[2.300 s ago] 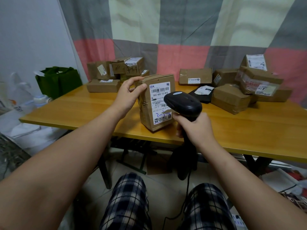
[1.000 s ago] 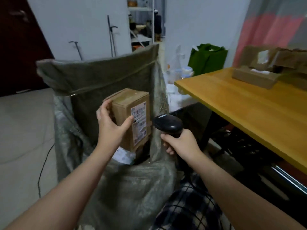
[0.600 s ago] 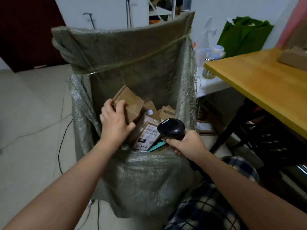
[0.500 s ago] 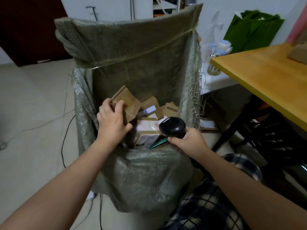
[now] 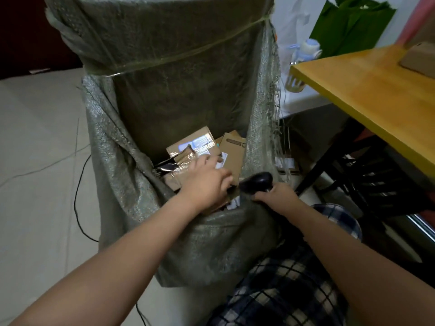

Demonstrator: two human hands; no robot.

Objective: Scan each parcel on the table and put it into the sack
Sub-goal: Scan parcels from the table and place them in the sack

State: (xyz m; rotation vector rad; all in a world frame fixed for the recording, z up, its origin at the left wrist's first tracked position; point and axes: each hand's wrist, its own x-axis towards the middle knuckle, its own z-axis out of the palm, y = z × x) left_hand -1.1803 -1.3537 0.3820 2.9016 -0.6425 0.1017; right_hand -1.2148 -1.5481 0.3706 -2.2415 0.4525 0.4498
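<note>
- The left hand [image 5: 207,182] is reached down into the open mouth of the sack [image 5: 211,231]. Its fingers are laid loosely over the parcels [image 5: 233,151], and nothing is seen gripped, though the fingertips are blurred.
- The right hand [image 5: 275,196] is wrapped round the handle of the black scanner [image 5: 256,181]. The scanner head is held at the sack's near rim, just beside the left hand.
- The sack is grey-green and woven, and is stood on the floor beside the table [image 5: 364,90]. Its back wall is raised high, with a cord tied across it.
- The parcels are piled inside the sack. A labelled box [image 5: 195,144] is seen at the back, and a taped parcel [image 5: 181,162] lies in front of it, by the left hand.
- A cardboard parcel [image 5: 421,60] is seen on the table at the picture's right edge, blurred.
- A green bag [image 5: 353,24] and a blue-capped bottle [image 5: 306,49] are seen beyond the table's corner.
- A black cable [image 5: 78,184] is laid on the floor left of the sack.
- Plaid trousers [image 5: 294,278] are seen at the bottom, against the sack's near side.
</note>
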